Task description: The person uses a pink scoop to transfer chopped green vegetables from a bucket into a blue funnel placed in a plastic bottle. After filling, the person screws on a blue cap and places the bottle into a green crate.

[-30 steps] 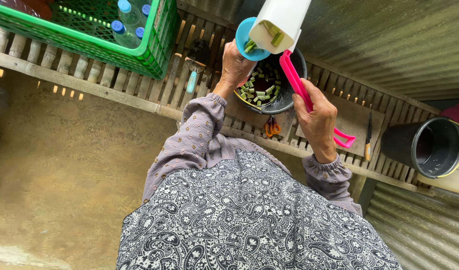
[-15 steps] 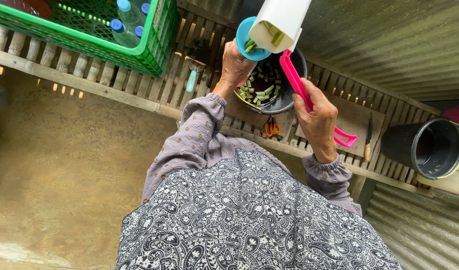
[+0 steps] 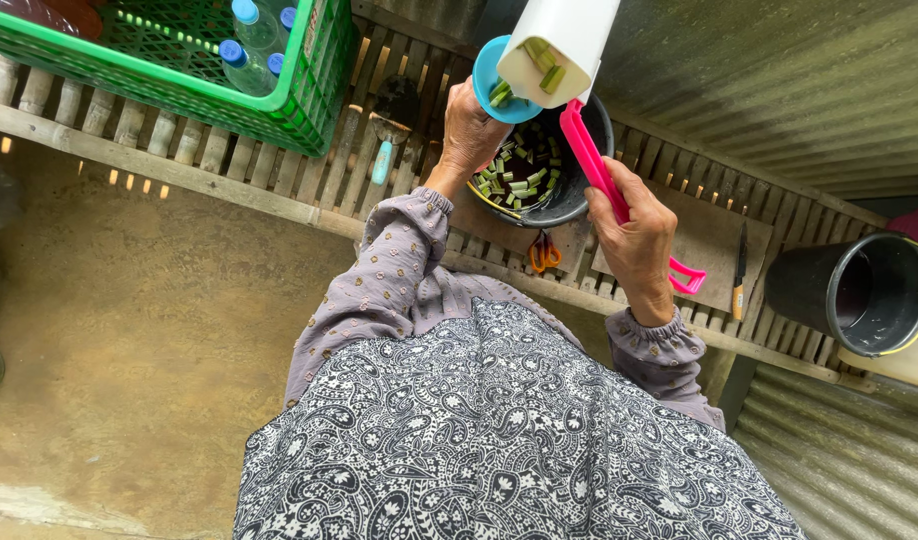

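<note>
Now both hands are busy above a dark pot of cut green pieces.

Right hand (image 3: 637, 240) has its fingers closed around the pink handle (image 3: 604, 180) of a white scoop (image 3: 564, 45), which is tilted over the dark pot (image 3: 579, 190) and holds a few green pieces (image 3: 545, 62). Left hand (image 3: 474, 130) grips a small blue cup (image 3: 494, 75) at the pot's rim, just beside the scoop's mouth. Pot stands on a slatted wooden bench (image 3: 309, 185), with orange scissors (image 3: 545, 252) in front, a green crate (image 3: 179, 75) of bottles at the left and a black bucket (image 3: 859, 290) at the right.
</note>
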